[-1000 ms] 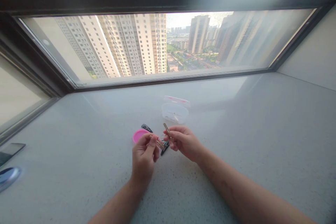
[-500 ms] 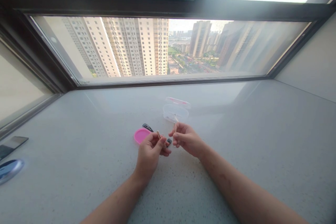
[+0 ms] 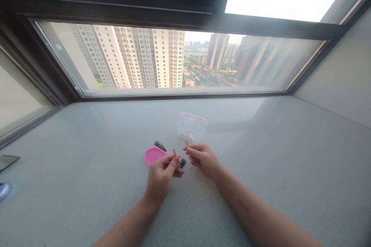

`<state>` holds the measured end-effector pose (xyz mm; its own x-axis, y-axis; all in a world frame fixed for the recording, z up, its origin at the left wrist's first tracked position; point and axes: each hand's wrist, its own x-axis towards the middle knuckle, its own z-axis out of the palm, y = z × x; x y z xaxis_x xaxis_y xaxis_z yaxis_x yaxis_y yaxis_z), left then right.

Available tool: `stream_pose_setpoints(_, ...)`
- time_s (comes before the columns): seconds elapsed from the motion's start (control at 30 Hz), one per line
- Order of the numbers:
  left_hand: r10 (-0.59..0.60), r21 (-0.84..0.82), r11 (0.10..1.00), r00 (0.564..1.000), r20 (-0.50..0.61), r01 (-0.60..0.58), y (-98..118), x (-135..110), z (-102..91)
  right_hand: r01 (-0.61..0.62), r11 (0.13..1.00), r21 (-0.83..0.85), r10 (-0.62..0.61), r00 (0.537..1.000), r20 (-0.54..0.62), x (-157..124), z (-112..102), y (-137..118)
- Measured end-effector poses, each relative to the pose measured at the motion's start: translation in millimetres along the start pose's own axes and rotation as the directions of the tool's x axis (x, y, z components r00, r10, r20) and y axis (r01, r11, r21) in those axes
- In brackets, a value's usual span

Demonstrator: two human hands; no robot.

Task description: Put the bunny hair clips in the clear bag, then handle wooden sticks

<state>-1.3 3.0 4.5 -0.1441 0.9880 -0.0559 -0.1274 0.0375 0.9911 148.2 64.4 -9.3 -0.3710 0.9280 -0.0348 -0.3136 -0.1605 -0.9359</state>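
Note:
My left hand [image 3: 162, 171] is closed, pinching a slim beige piece [image 3: 174, 152] upright between thumb and fingers. A small black clip [image 3: 182, 163] shows right beside its fingertips; whether the hand touches it I cannot tell. To the right, my right hand [image 3: 204, 158] pinches another slim beige piece [image 3: 187, 143], its tip pointing up. Just left of my left hand lies a pink oval dish [image 3: 153, 155], partly covered by the fingers. Behind the dish is a black snap hair clip [image 3: 160, 146]. Something small and clear [image 3: 191, 165] lies under my right fingers.
Beyond my hands stands a clear plastic box [image 3: 194, 128] with its lid [image 3: 193, 117] raised and some small pieces inside. A dark flat object [image 3: 8, 161] and a shiny blue round one [image 3: 4, 190] lie at the far left. A window frame [image 3: 185, 95] borders the speckled sill [image 3: 290, 170].
My right hand has turned the beige piece, which now shows its tip above the fingers, apart from the box. The view has tilted up and shifted slightly.

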Motion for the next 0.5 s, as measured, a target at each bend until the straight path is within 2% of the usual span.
stream_pose_setpoints(0.17,0.015,-0.038,0.999,1.000,-0.013,-0.015,2.3,-1.5,0.6,0.065,0.995,-0.076,-0.076,0.984,-0.160,2.0,5.9,5.0)
stream_pose_setpoints(0.23,0.027,-0.039,0.999,0.999,-0.029,-0.028,3.2,-2.3,-0.2,0.124,0.987,-0.106,-0.149,0.948,-0.281,1.4,9.9,6.6)
stream_pose_setpoints(0.33,0.099,-0.036,0.994,0.994,-0.048,-0.101,4.2,-3.1,-2.3,0.200,0.970,-0.139,-0.241,0.871,-0.429,-1.5,15.3,9.7)
stream_pose_setpoints(0.4,0.153,-0.038,0.987,0.987,-0.055,-0.156,4.6,-3.6,-3.3,0.219,0.965,-0.144,-0.262,0.845,-0.466,-4.9,19.0,12.9)
stream_pose_setpoints(0.5,0.168,-0.027,0.985,0.985,-0.042,-0.169,4.6,-5.9,-2.5,0.211,0.975,-0.067,-0.218,0.865,-0.451,-11.5,27.0,18.0)
